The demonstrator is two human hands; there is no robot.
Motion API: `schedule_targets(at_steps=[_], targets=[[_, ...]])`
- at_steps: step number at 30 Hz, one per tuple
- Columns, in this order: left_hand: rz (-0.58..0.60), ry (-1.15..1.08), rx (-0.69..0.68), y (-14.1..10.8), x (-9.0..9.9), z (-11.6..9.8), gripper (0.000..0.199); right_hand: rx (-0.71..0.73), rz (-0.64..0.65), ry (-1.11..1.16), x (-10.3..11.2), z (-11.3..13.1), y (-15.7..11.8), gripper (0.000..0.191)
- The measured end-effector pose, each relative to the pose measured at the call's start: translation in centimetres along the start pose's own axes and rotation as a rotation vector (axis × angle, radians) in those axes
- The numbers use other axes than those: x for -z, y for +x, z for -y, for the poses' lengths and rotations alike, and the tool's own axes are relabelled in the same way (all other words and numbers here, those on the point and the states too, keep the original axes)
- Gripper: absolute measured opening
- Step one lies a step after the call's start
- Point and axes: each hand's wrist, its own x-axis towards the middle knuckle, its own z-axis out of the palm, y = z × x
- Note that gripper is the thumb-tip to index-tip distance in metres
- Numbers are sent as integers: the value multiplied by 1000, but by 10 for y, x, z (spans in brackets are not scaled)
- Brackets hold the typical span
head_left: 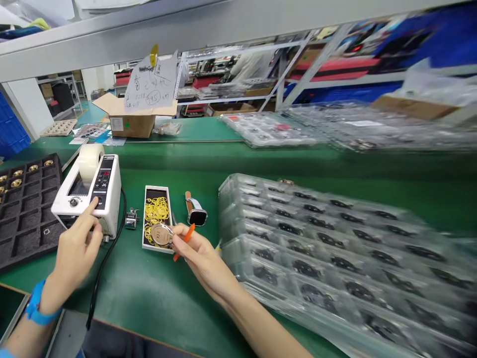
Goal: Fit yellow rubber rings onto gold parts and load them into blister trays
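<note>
My right hand (201,256) pinches a disc (161,234), right edge covered, printed face toward me; left hand (77,246) loosely spread.

the right hand (201,256) hides one edge of the round watch case (161,235), whose lettering is too small to read, and the middle of an orange strip (190,232). the case covers some yellow rings (156,208). the left hand (77,248) partly blocks a button (101,201) on the tape machine (114,181). the black foam tray (32,211) is cut off at left. at right, stacked clear trays (238,253) blur and run out of view, their dark contents (361,291) smeared past telling. both forearms are cut off.
</note>
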Motion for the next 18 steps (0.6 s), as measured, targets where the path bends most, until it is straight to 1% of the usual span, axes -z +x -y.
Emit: schedule_targets(at_steps=[2, 4, 6, 8, 10, 13, 18], targets=[[7, -126, 1, 1, 3, -5, 17, 0, 20, 41, 0, -1, 1, 42], [71, -292, -41, 6, 0, -16, 20, 0, 44, 79, -1, -1, 2, 41], [221, -444, -87, 12, -12, -28, 22, -6, 64, 96, -1, -2, 3, 41], [367, -543, -81, 17, -28, -37, 22, -9, 87, 93, -1, -1, 3, 41], [439, -586, -42, 20, -44, -40, 23, -6, 113, 91, -1, 0, 3, 40], [458, -613, -7, 18, -57, -39, 23, -3, 140, 98, -2, 1, 1, 38], [447, -638, 10, 12, -59, -33, 23, -31, 118, 86, -3, -1, -1, 39]])
